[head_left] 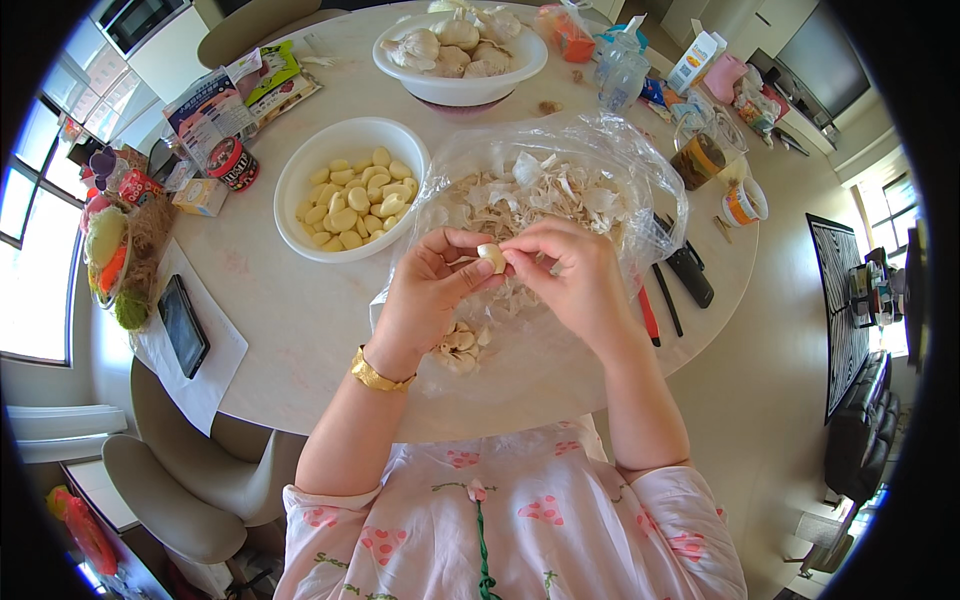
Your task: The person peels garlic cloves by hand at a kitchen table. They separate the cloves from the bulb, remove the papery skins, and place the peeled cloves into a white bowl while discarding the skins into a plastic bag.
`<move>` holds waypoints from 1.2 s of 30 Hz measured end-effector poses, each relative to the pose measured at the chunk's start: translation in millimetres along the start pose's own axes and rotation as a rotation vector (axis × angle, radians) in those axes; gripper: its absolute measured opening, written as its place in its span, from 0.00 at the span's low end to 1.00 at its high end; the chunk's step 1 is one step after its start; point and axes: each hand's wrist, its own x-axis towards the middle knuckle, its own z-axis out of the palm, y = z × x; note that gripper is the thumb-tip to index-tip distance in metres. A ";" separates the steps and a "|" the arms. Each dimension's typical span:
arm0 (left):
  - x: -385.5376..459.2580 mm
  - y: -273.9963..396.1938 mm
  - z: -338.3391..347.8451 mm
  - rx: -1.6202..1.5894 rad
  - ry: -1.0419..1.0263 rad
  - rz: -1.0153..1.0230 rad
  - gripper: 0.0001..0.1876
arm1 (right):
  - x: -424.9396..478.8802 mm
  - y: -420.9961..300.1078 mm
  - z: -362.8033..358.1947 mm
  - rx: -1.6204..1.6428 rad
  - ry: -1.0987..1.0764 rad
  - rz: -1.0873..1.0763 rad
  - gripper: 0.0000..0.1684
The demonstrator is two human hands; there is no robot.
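My left hand [439, 281] holds a pale garlic clove [491, 257] between thumb and fingers, over a clear plastic bag [442, 176] heaped with papery garlic skins [540, 191]. The thumb and forefinger of my right hand [566, 274] pinch at the clove's right side. Below the left hand lies a small group of unpeeled cloves [460, 347]. Peeled cloves [356, 199] fill much of a white plastic bowl [292, 169] to the left. Whole garlic bulbs [454, 49] are piled in another white bowl [461, 88] at the back.
A smartphone [184, 326] rests on white paper [225, 352] at left, near a snack tub [232, 163]. At right are a red-handled tool [648, 315], a black object [688, 276], a glass jar [699, 160] and a paper cup [744, 202]. Plastic bottles [622, 71] stand behind.
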 end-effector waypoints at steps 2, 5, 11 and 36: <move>0.6 0.1 -0.5 -0.020 0.000 -0.019 0.13 | 0.2 1.2 -0.7 0.042 0.000 0.027 0.06; 2.2 -0.8 -1.9 -0.077 -0.004 -0.023 0.12 | 0.6 2.9 -0.7 0.091 -0.003 0.024 0.07; 0.8 -2.9 -1.7 -0.096 0.013 0.031 0.12 | -2.4 0.9 -0.1 0.014 -0.019 -0.024 0.08; 0.5 -1.5 -0.8 -0.104 0.029 -0.002 0.12 | 2.1 -4.1 -5.0 0.121 -0.034 0.063 0.06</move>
